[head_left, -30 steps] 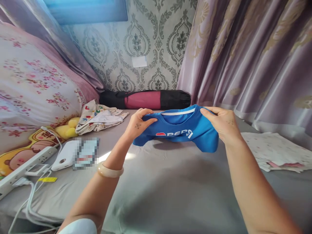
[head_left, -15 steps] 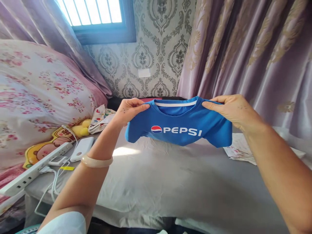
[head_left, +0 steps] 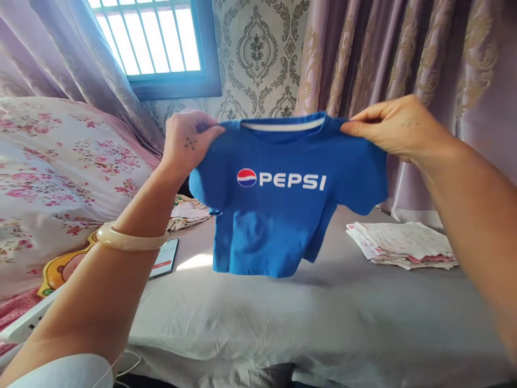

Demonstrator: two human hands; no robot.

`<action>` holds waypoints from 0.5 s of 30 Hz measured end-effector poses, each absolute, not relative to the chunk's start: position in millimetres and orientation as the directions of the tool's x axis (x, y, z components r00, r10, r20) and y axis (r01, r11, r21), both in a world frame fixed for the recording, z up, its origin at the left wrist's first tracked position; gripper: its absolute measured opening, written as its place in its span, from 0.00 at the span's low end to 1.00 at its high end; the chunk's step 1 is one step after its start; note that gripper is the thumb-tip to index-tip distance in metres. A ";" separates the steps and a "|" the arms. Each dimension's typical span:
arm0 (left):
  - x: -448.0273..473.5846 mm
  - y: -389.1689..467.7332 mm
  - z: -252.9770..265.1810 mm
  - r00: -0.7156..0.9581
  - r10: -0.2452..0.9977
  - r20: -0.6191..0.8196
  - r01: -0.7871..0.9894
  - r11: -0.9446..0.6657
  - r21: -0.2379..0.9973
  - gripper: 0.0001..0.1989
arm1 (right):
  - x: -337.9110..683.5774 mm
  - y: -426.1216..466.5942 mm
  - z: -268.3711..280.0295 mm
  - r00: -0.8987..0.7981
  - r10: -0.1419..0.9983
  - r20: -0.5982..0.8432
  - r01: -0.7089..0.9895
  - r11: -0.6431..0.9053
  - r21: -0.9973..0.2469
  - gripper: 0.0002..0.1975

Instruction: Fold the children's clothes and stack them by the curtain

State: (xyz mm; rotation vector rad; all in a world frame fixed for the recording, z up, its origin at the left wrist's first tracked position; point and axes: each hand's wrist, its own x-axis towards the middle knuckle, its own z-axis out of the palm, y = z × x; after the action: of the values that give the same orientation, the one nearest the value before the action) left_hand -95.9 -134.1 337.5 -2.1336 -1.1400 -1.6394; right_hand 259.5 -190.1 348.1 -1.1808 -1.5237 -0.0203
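A small blue T-shirt (head_left: 278, 215) with a white PEPSI print hangs upright between my two hands, its front facing me. My left hand (head_left: 189, 137) pinches the shoulder on the left side between thumb and fingers. The opposite shoulder is gripped the same way by my right hand (head_left: 399, 126). Both short sleeves droop outward, and the hem hangs loosely just above the grey sheet (head_left: 258, 318); whether it touches is hard to tell.
To the right lies a stack of folded patterned cloths (head_left: 404, 245). A phone (head_left: 165, 258) rests beside my left forearm, near more folded cloth (head_left: 189, 211). At the far left are a floral quilt (head_left: 60, 178) and a white power strip (head_left: 30, 320).
Both hands have risen and spread slightly apart with the T-shirt. Its lower body, folded away before, now hangs down in full view. The phone has come into sight.
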 end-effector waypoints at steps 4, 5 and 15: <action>-88.4 -117.5 332.2 0.240 0.564 0.790 0.653 -0.696 0.299 0.09 | 262.7 -177.6 344.8 0.016 0.668 0.744 0.762 0.474 -0.442 0.11; -86.9 -111.7 328.5 0.210 0.585 0.783 0.629 -0.694 0.350 0.08 | 264.5 -173.4 342.5 0.003 0.677 0.736 0.765 0.472 -0.438 0.10; -66.4 -67.3 307.7 0.082 0.687 0.722 0.458 -0.669 0.585 0.09 | 273.4 -126.9 320.2 0.158 0.607 0.779 0.653 0.527 -0.544 0.10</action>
State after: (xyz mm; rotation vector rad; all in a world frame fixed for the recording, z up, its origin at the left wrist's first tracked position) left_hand -66.4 -67.3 307.7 -2.4526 -1.3244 -1.8582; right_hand 273.4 -126.9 320.2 -1.1330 -1.5122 -0.0454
